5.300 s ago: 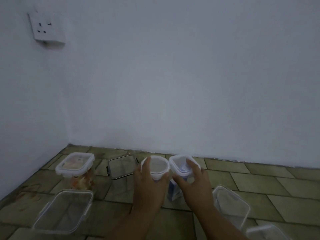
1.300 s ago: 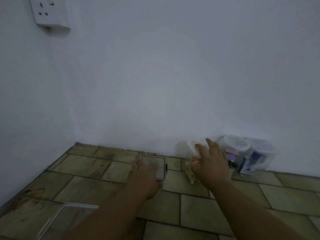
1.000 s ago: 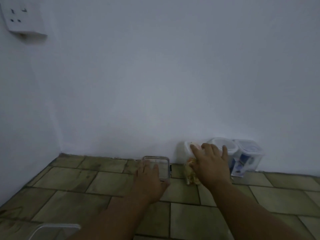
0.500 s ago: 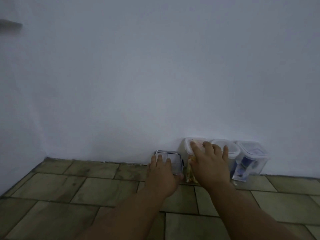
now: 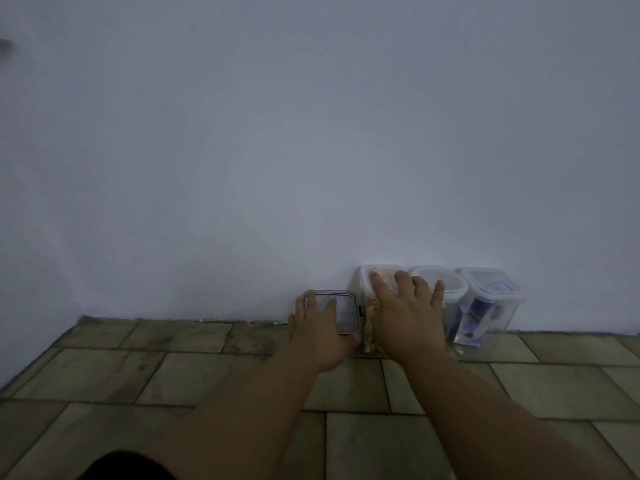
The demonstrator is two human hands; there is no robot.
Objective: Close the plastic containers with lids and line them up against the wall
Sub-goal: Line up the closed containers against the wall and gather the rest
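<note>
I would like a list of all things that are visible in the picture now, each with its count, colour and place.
Dark-rimmed container: one, clear with dark rim, at the wall, left end of the row.
White-lidded container with orange contents: one, clear, next in the row.
Round-lidded container: one, clear with white lid, third in the row.
Container with blue contents: one, clear, right end of the row.
Wall: one, white, behind the row.
Floor tiles: many, brownish green, in front.
Left hand: one, on the dark-rimmed container.
Right hand: one, on the white-lidded container with orange contents.
</note>
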